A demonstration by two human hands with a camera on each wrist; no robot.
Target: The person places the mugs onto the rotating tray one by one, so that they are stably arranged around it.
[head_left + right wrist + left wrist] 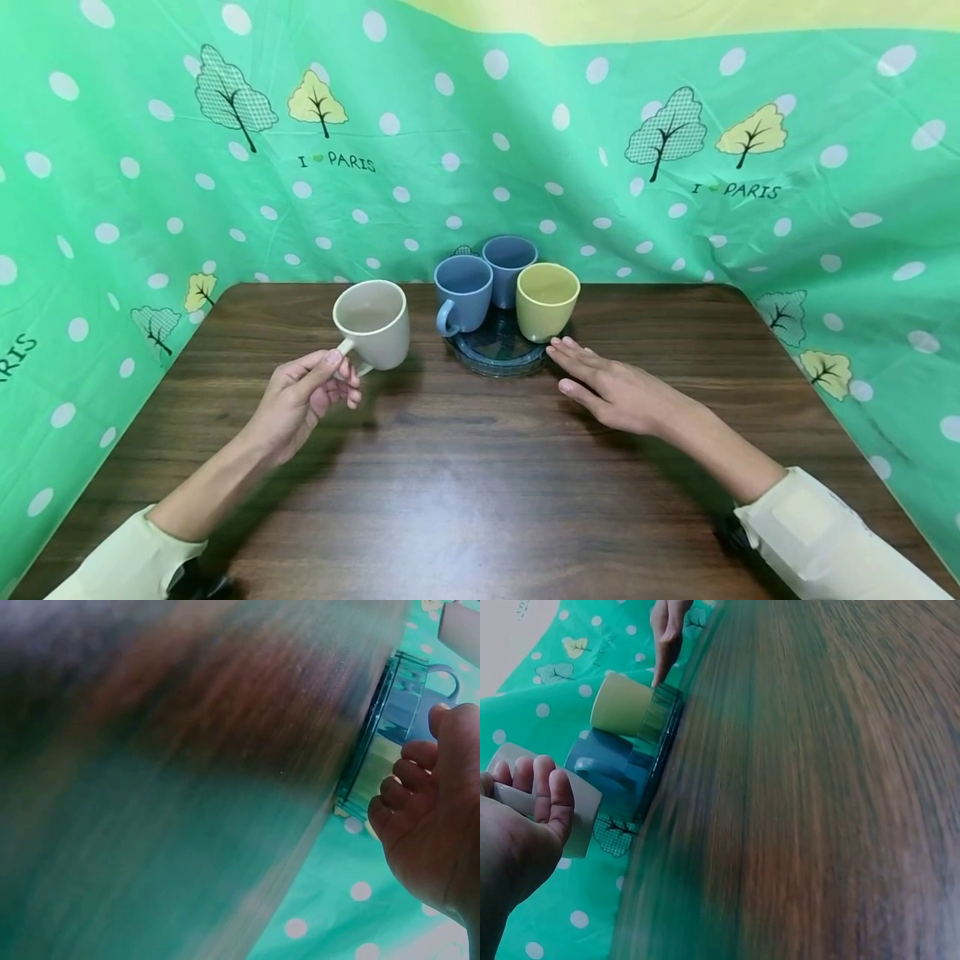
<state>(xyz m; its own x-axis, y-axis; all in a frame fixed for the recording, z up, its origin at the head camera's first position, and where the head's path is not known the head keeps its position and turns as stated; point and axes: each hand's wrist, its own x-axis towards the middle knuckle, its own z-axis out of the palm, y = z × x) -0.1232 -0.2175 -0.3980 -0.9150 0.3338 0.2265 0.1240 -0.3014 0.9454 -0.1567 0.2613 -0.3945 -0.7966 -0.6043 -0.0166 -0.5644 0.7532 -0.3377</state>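
My left hand pinches the handle of a cream mug, which is upright and raised off the table, left of a round glass stand. On the stand are a blue mug with its handle facing front left, a second blue mug behind it, and a yellow mug at the right. My right hand reaches in with fairly straight fingers; its fingertips are at the stand's right rim, just below the yellow mug. In the right wrist view, the stand's glass side shows beyond the fingers.
The stand sits near the back edge of a dark wooden table. Behind and at both sides hangs a green cloth with white dots and printed trees. Bright light reflects off the front of the tabletop.
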